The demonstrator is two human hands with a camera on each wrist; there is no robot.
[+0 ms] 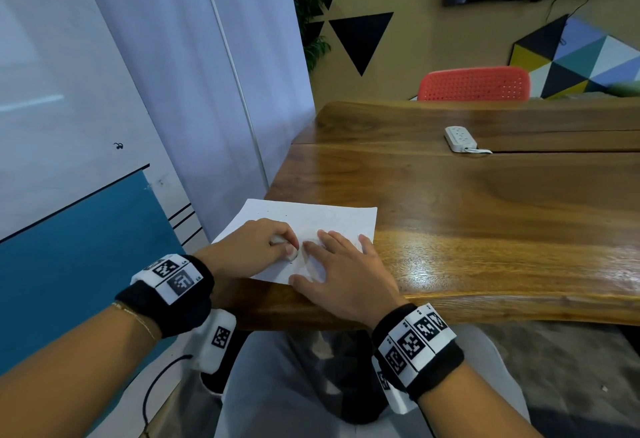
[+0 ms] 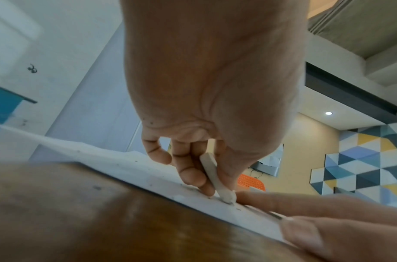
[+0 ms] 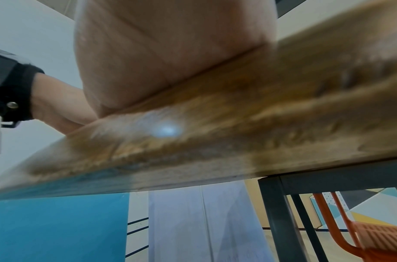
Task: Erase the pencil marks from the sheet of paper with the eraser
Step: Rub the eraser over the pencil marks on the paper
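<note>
Left grip (image 1: 258, 247) pinching a white eraser (image 2: 212, 179), its tip pressed onto the sheet of paper (image 1: 349, 221) at the near corner of the wooden worktop (image 1: 485, 215). Right grip (image 1: 341, 273) spread flat, fingers straight, pressing the paper just beside the eraser.

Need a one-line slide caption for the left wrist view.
Left hand pinches a white eraser tip-down on the sheet of paper, with right-hand fingers pressed flat beside it.
</note>
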